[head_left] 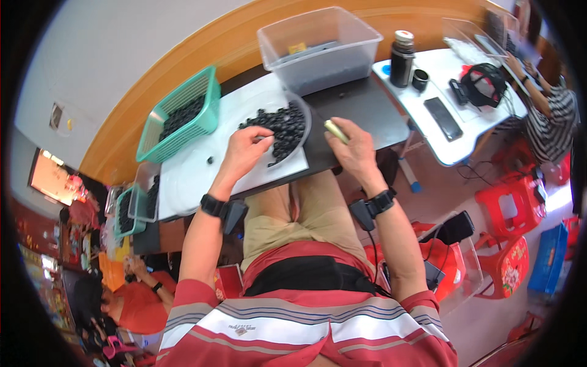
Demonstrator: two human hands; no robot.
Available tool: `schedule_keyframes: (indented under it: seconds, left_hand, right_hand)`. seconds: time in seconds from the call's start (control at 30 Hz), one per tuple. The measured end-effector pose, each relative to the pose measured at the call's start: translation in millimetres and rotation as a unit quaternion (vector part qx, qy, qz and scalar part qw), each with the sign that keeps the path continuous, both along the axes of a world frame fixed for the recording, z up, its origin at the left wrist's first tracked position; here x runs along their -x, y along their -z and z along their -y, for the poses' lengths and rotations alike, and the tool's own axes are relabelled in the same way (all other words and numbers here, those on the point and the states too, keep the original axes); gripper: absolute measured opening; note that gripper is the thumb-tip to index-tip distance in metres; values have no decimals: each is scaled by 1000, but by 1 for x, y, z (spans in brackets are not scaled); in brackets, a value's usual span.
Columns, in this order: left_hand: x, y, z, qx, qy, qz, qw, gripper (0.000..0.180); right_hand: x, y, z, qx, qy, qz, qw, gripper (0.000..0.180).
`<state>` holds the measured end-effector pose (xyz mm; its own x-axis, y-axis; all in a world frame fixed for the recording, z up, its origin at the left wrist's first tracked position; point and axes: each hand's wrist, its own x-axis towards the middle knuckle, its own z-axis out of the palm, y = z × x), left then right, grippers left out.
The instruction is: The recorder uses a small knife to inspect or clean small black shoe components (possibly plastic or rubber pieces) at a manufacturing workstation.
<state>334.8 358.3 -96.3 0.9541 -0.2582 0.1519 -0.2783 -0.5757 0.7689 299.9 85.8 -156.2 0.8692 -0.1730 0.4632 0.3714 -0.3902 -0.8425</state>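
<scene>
A heap of small round black parts (287, 127) lies in a shallow clear tray (306, 115) on a white sheet (235, 116). Over the heap's near left edge is my left hand (247, 150), thumb and fingertips pinched together; whatever they hold is too small to make out. Right of the tray, above the dark tabletop, my right hand (353, 153) is closed round a small tool with a pale yellow-green handle (336, 131). A thin dark tip seems to point from it toward the tray, but its kind is unclear. One loose black part (210, 160) lies left of my left hand.
A green basket (211, 104) of black parts stands at the left, a large clear bin (321, 67) behind. On the white side table (422, 61) are a thermos (402, 61), cup (420, 79), phone (443, 118) and black headgear (486, 85). Co-workers sit at right and lower left.
</scene>
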Motion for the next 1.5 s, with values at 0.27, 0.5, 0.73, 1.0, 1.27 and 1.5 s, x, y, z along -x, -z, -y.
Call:
schedule_keyframes:
  seconds: [0.27, 0.5, 0.73, 1.0, 1.27, 1.5]
  left_hand:
    - [24, -4, -9, 250, -15, -104, 963, 20]
    - [37, -8, -14, 394, -10, -154, 906, 22]
    - [47, -12, -24, 469, 3, -148, 871, 25]
    - [60, -9, -27, 532, 45, -164, 830, 31]
    - [70, -3, -35, 598, 55, -178, 780, 25]
    - [82, -7, -28, 620, 63, -203, 755, 24]
  right_hand:
    - [3, -7, -9, 21, 13, -31, 999, 36]
    - [8, -12, -10, 40, 33, -64, 997, 38]
    - [8, -15, -14, 36, 24, -46, 998, 37]
    - [22, -16, -20, -59, 11, -31, 998, 37]
    - [64, -58, -70, -63, -79, 16, 995, 33]
    - [77, -68, -91, -20, -135, 27, 990, 31]
